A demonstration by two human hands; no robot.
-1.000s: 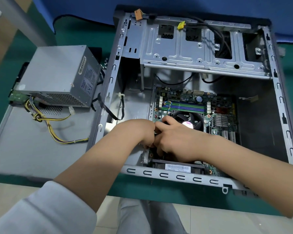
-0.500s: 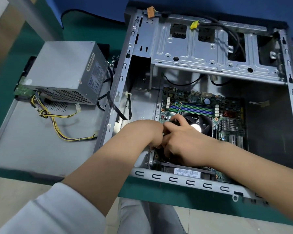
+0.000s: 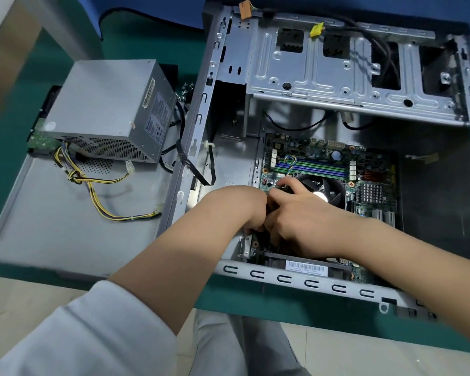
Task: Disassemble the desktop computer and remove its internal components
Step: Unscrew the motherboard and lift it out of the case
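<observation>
Grey sheet metal filled the left of my view: the flat grey steel side panel (image 3: 65, 229) lay on the green table mat (image 3: 17, 109), and on its far end sat the boxy grey metal power supply unit (image 3: 106, 109), already out of the case, with its yellow and black cable bundle (image 3: 98, 202) trailing across the panel toward me.

Just right of that stood the open silver steel computer case (image 3: 296, 278), lying on its side, its perforated silver drive cage (image 3: 337, 74) spanning the far end. On the case floor sat the green motherboard (image 3: 323, 164), with green and purple memory slots (image 3: 312, 166) and a round black cooler fan (image 3: 326, 188) just beyond my hands.

I had my left hand (image 3: 239, 210) reaching in over the near-left corner of the motherboard, fingers curled downward and pressed against the board edge; what they gripped I could not tell, since the back of the hand hid them. My right hand (image 3: 301, 223) lay touching it on the right, fingers bent and bunched over the near-left side of the cooler fan, the forefinger (image 3: 291, 183) hooked over something small and dark at the fan's left rim. Whether that hand actually clamped anything, I could not tell.

A barcoded white label (image 3: 307, 267) showed below my right wrist.
</observation>
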